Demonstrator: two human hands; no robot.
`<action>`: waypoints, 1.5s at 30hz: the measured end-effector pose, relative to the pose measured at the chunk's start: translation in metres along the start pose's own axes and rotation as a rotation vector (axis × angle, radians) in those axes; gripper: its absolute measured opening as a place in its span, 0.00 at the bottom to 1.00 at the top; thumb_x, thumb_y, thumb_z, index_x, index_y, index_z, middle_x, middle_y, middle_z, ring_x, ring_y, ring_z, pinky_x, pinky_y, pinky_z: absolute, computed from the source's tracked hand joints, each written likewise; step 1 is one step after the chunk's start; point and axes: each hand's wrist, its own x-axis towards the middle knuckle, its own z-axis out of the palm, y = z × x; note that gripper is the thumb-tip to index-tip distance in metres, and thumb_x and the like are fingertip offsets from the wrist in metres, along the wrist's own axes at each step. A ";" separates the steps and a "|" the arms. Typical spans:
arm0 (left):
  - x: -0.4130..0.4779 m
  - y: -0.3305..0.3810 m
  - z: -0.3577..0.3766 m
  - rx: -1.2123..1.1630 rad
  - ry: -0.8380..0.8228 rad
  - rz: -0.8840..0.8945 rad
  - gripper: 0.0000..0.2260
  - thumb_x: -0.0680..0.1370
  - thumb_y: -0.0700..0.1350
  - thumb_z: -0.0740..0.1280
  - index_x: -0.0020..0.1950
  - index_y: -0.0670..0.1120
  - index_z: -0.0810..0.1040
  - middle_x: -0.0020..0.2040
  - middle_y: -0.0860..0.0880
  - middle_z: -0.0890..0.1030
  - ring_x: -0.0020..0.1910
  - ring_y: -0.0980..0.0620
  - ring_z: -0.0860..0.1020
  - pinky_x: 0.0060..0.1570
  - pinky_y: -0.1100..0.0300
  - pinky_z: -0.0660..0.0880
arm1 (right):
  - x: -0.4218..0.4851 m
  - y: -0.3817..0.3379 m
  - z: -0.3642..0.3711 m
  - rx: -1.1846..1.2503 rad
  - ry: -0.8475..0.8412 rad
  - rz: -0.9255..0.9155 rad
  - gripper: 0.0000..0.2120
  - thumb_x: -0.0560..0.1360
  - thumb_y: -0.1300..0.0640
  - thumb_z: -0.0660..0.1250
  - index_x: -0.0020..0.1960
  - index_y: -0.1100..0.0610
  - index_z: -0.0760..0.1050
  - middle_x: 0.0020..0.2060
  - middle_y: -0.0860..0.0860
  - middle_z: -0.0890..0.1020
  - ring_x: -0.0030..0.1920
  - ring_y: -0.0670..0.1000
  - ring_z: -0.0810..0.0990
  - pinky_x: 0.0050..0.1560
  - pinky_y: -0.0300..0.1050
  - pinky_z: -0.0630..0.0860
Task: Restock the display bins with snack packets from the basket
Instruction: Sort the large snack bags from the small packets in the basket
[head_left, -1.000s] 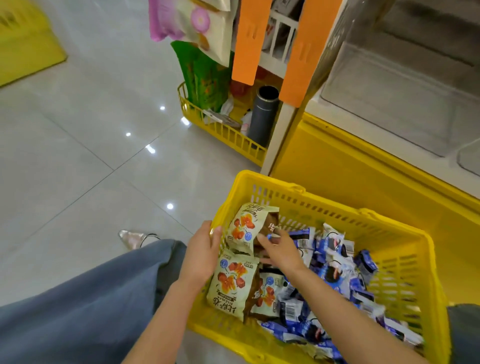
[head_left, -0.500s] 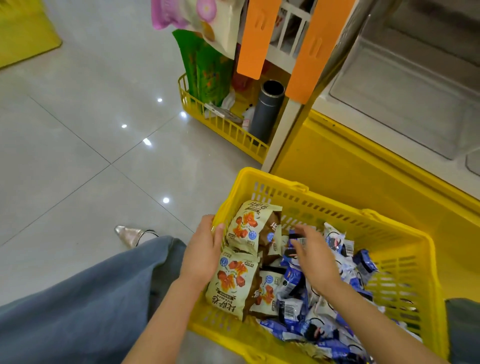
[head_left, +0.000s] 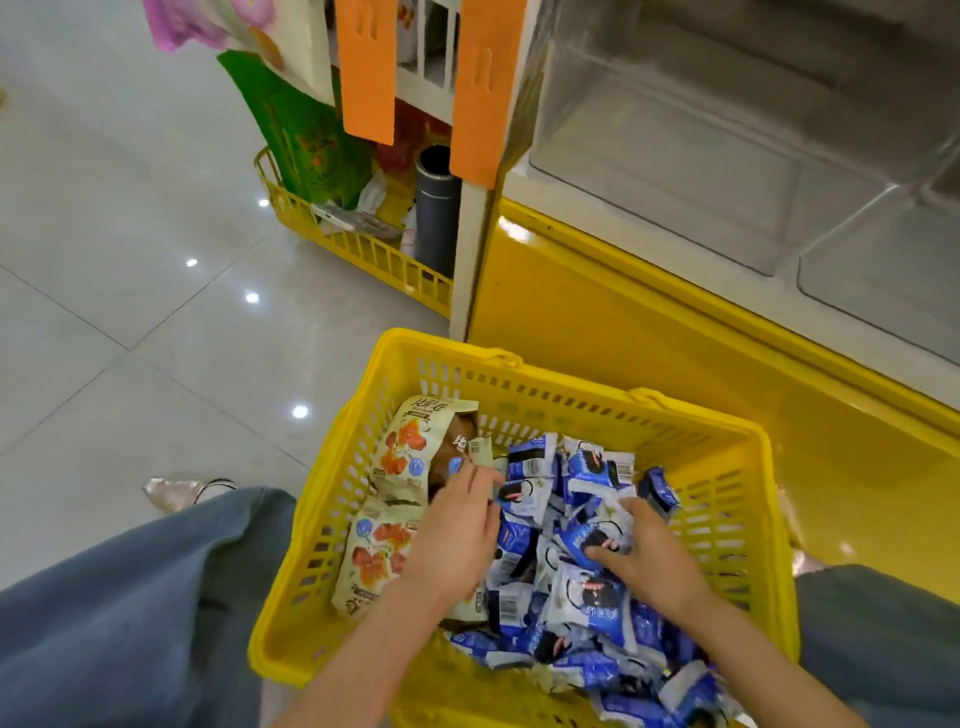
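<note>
Early stage: display bins (head_left: 675, 156) look bare, basket (head_left: 571, 387) full; left hand (head_left: 457, 535) fingers flat on beige packets (head_left: 379, 561), right hand (head_left: 649, 561) clutching blue packets (head_left: 592, 603)

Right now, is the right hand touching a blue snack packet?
Touching. Head view: the right hand has thumb and fingers curled onto a blue snack packet.

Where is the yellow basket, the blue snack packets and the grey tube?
yellow basket (head_left: 275, 644): head view, on the rim at its near left corner.
blue snack packets (head_left: 592, 597): head view, on one packet in the middle of the pile.
grey tube (head_left: 436, 218): head view, on the middle of its side.
</note>
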 end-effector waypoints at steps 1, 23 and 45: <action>0.006 0.000 0.015 -0.035 -0.085 -0.025 0.14 0.81 0.44 0.57 0.67 0.50 0.65 0.63 0.51 0.69 0.56 0.54 0.72 0.56 0.60 0.70 | 0.000 0.004 -0.003 0.018 0.010 -0.011 0.33 0.71 0.51 0.73 0.70 0.59 0.62 0.65 0.56 0.73 0.50 0.48 0.76 0.45 0.29 0.71; 0.044 0.008 0.065 -0.487 -0.250 -0.443 0.19 0.79 0.41 0.60 0.70 0.47 0.65 0.59 0.50 0.76 0.52 0.53 0.77 0.52 0.56 0.75 | 0.015 0.014 -0.013 0.108 0.010 -0.158 0.16 0.77 0.45 0.61 0.62 0.51 0.71 0.52 0.43 0.78 0.48 0.41 0.77 0.48 0.35 0.75; 0.064 0.074 0.056 -0.506 -0.201 -0.108 0.12 0.81 0.49 0.58 0.64 0.48 0.67 0.41 0.61 0.70 0.40 0.60 0.75 0.42 0.64 0.72 | 0.007 0.030 -0.053 0.100 0.196 -0.112 0.25 0.63 0.40 0.74 0.56 0.45 0.69 0.43 0.38 0.77 0.35 0.37 0.75 0.31 0.29 0.69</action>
